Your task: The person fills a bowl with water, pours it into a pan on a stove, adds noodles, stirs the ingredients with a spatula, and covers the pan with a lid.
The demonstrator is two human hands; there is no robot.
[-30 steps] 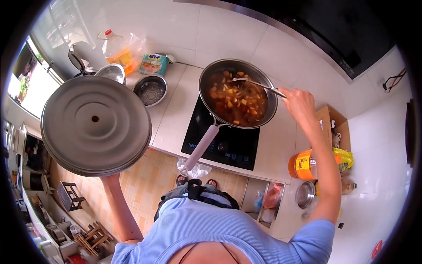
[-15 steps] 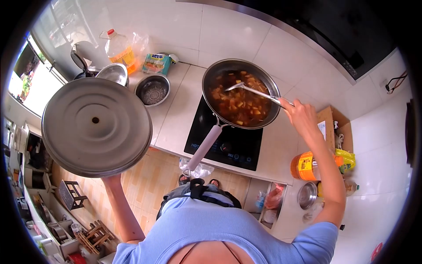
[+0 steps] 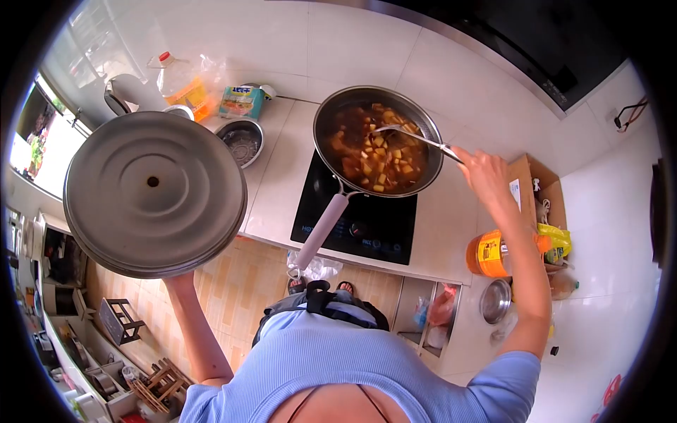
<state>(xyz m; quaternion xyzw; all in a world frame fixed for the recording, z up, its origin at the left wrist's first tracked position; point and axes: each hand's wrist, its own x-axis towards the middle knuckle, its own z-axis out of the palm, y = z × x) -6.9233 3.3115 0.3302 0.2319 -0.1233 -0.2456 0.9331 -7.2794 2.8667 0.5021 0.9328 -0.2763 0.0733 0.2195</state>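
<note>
A pan (image 3: 326, 158) of brown stew with cubed pieces stands on the black induction cooktop (image 3: 395, 229), its pale lilac handle pointing toward me. My right hand (image 3: 483, 176) is closed around the handle of a metal spatula (image 3: 422, 137), whose head dips into the stew. At the left, my left hand (image 3: 180, 280) holds up a large round grey lid (image 3: 151, 218), with a small hole at its centre. Most of that hand's fingers are hidden behind the lid, which is well apart from the pan.
Behind the lid are a metal bowl (image 3: 240, 142), an oil jug (image 3: 185, 86) and a green packet (image 3: 240, 103). To the right stand an orange bottle (image 3: 486, 255), a cardboard box (image 3: 523, 176) and a small metal bowl (image 3: 496, 301). A drawer (image 3: 412, 310) is open below.
The spatula head has shifted within the stew, now sitting lower among the cubes, and the liquid has stirred about. The lid stays raised at the left. The whole view has shifted slightly.
</note>
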